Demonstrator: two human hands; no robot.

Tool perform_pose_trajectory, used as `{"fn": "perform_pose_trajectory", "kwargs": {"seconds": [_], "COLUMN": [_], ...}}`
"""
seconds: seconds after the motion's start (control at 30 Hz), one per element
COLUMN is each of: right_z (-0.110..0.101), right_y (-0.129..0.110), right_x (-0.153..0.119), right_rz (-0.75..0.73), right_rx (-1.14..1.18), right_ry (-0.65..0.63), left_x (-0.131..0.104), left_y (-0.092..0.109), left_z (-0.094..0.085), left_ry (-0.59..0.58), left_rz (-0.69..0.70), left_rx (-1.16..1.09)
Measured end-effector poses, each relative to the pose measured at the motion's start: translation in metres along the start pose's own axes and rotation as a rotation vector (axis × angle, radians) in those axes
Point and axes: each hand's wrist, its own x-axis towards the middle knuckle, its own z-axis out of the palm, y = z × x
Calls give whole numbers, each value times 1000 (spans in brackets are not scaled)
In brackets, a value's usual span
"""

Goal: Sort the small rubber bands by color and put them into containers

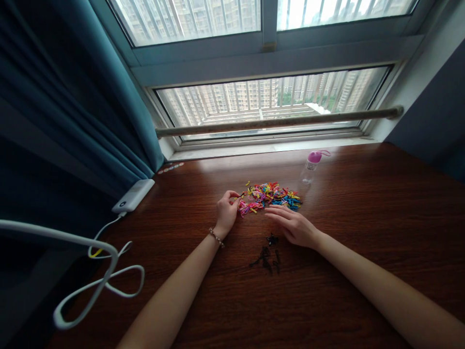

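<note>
So closest to me on the brown wood worktop [381,208] there's a loose scatter of black elastic bands [266,253], with a tighter little clump of them just beyond. Just past those is the right hand [293,227], palm down, fingers stretched out and a bit apart, tips right by the near edge of the colourful heap. Doesn't look like it's gripping anything, though I can't see under the palm.

Left hand [227,212] is at the heap's left side, thumb and fingers pinched on a tiny dark band [241,195].

The heap itself, multicoloured elastic bands [269,193], sits between and just beyond the hands: pink to the left, blue to the right, yellow and red mixed in. I'd guess they're super light, soft and stretchy, basically unbreakable in normal handling, but tangly and easy to lose in a pinch. Best bet imo: fingertips on one loop's free end, out at the edge of the heap.

Behind that, a clear bottle with a pink lid [310,167], then the window rail [276,123].
</note>
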Motion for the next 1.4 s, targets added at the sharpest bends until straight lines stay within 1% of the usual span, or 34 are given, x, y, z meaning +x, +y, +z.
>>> {"fn": "perform_pose_trajectory", "kwargs": {"seconds": [0.07,0.13,0.17,0.23,0.27,0.3,0.37,0.43,0.47,0.53,0.63,0.7,0.77,0.83,0.87,0.97,1.03,1.1,1.17,1.23,1.27,1.33,1.4], "right_z": [0,2,3,5,6,6,7,7,8,8,8,7,7,8,9,10,11,12,14,16,17,19,21], "right_y": [2,5,8,12,14,16,18,18,17,15,14,15,18,22,25,30,32,34,36,39,40,43,44], "right_x": [-1,-3,-4,-8,-9,-11,-12,-11,-10,-7,-4,-3,-3,-3,-3,-3,-2,-1,-2,-3,-4,-4,-4], "right_rz": [23,95,156,323,411,485,553,521,486,415,361,381,435,496,524,571,563,545,557,594,603,566,486], "right_rx": [-42,-84,-105,-137,-139,-127,-55,73,137,218,191,140,89,42,22,-6,-14,-39,-86,-129,-134,-101,-37], "right_ry": [45,153,223,357,394,400,330,249,238,271,383,457,514,538,537,490,435,396,397,423,424,371,290], "left_x": [1,1,2,2,2,2,1,1,0,0,1,1,-1,-7,-12,-28,-38,-44,-46,-45,-44,-42,-39], "left_y": [0,0,0,0,0,0,1,1,1,2,4,7,13,22,27,45,56,62,65,65,65,63,62], "left_z": [1,1,1,1,2,2,2,2,2,1,-1,-3,-4,-3,-2,5,7,7,4,0,-1,-3,-3], "left_ry": [13,25,31,37,34,27,15,15,17,17,11,14,-7,-85,-148,-303,-416,-523,-599,-626,-619,-576,-521], "left_rz": [-13,-20,-23,-23,-21,-19,-13,-5,1,17,45,71,129,240,313,510,637,750,815,825,816,787,756], "left_rx": [-47,-83,-99,-130,-142,-151,-159,-153,-147,-130,-105,-75,-49,-53,-70,-98,-81,-40,10,58,78,117,165]}}
